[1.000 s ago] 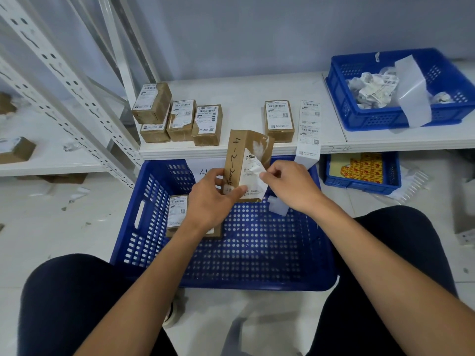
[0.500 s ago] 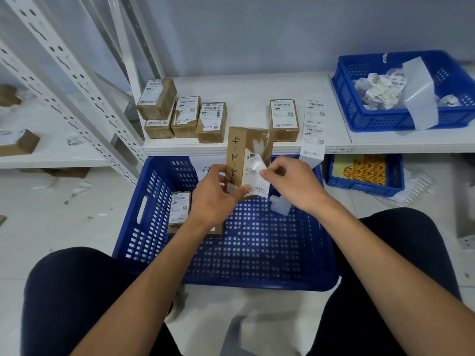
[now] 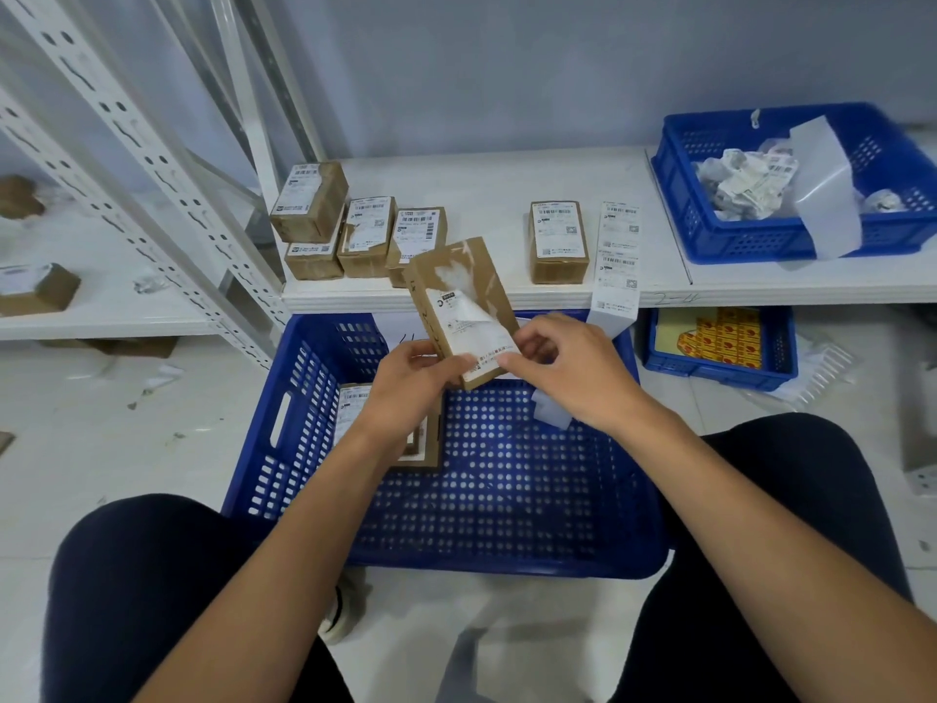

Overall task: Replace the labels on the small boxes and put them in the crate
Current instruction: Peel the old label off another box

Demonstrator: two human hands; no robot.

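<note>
My left hand [image 3: 413, 385] grips the lower end of a small brown cardboard box [image 3: 456, 286], held tilted above the big blue crate [image 3: 507, 499]. A white label [image 3: 464, 329] is half peeled from the box's face. My right hand [image 3: 570, 370] pinches the label's lower edge. Torn white paper remnants show on the box's upper face. One labelled box [image 3: 350, 403] lies in the crate at its left, partly hidden by my left wrist. Several labelled boxes [image 3: 365, 235] stand on the white shelf [image 3: 481, 180], and another box [image 3: 557, 241] sits beside a strip of fresh labels [image 3: 616, 261].
A smaller blue crate [image 3: 735, 241] on the shelf's right holds crumpled old labels and backing paper. A blue bin [image 3: 720, 347] with yellow packets sits on the floor under the shelf. A white slotted rack post [image 3: 137, 159] slants at left. My knees flank the big crate.
The box has tilted so its top leans left and its labelled face turns up. My right hand moved down to the label's lower edge. The view shifted slightly.
</note>
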